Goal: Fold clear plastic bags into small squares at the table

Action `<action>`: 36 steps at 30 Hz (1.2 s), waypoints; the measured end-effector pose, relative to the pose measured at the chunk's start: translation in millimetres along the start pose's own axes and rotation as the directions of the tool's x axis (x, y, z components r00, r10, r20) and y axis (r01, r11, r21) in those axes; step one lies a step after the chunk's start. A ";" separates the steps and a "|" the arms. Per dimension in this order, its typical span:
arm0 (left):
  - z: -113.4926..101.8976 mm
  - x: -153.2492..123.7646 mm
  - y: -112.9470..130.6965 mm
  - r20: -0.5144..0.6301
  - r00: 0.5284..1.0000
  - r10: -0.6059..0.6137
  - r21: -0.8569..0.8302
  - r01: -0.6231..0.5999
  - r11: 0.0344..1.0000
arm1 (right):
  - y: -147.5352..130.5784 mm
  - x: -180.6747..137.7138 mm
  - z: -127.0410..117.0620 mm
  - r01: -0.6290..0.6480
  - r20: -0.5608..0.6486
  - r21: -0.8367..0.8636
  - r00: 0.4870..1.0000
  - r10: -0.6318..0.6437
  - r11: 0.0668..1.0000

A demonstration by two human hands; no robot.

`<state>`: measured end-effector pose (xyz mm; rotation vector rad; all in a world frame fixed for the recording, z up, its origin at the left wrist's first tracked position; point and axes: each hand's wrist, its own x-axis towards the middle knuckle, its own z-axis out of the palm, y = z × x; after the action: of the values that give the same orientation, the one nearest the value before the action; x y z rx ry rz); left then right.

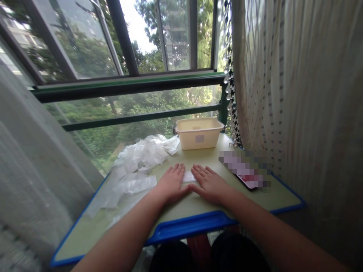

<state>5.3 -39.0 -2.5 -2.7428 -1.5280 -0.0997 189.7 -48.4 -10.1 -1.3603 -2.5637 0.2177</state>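
Both palms lie flat on the pale tabletop, with a small white flat packet, seemingly plastic, between and partly under them. My left hand covers the packet's left end, fingers stretched forward. Over its right end rests my right hand, fingers extended and a little spread. The two thumbs meet or nearly touch just in front of the packet. Left of my left hand spreads a heap of clear plastic bags, with several flatter ones lying nearer to me. What lies beneath the palms is hidden.
A cream plastic bin stands at the table's back. To the right lies a dark-edged flat object, largely pixelated. The table has a blue rim with a tray groove. Curtains hang right; windows and a green railing are behind.
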 end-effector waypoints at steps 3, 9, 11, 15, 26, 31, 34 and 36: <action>-3.9 -1.2 0.7 -0.148 0.989 -0.007 0.040 0.013 0.999 | -0.3 -2.1 -1.2 -0.005 -0.013 0.004 1.000 0.005 1.000; -3.7 -0.9 12.6 0.008 0.980 0.197 0.055 -0.197 0.979 | 1.5 -3.5 -3.7 0.041 0.015 0.011 0.999 -0.041 0.999; -3.5 -1.4 13.8 0.054 0.972 0.230 0.048 -0.232 0.972 | 2.3 -2.7 -3.6 0.040 0.034 0.007 0.999 -0.040 0.999; -2.7 -2.1 12.7 0.093 0.975 0.201 0.037 -0.205 0.978 | 3.3 -1.6 -2.7 0.030 0.037 0.006 0.999 -0.030 1.000; -0.5 -6.9 23.5 0.087 0.995 -0.050 0.047 0.046 0.998 | 2.5 0.7 2.9 -0.004 -0.015 -0.025 1.000 0.004 1.000; -0.2 -11.1 16.6 0.079 0.992 -0.103 0.036 0.101 0.994 | 2.9 0.6 2.7 0.000 -0.013 -0.016 1.000 0.000 1.000; 0.9 -12.4 13.1 0.063 0.985 -0.162 0.035 0.161 0.986 | 2.5 0.6 2.6 -0.006 -0.012 -0.013 1.000 0.006 1.000; 1.5 -12.6 12.1 0.060 0.981 -0.183 0.031 0.182 0.983 | 1.8 0.5 2.2 -0.018 -0.010 -0.013 1.000 0.017 1.000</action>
<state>9.0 -56.0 -4.3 -2.6045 -1.7813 0.0057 190.3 -47.0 -12.6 -1.3856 -2.5508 0.1967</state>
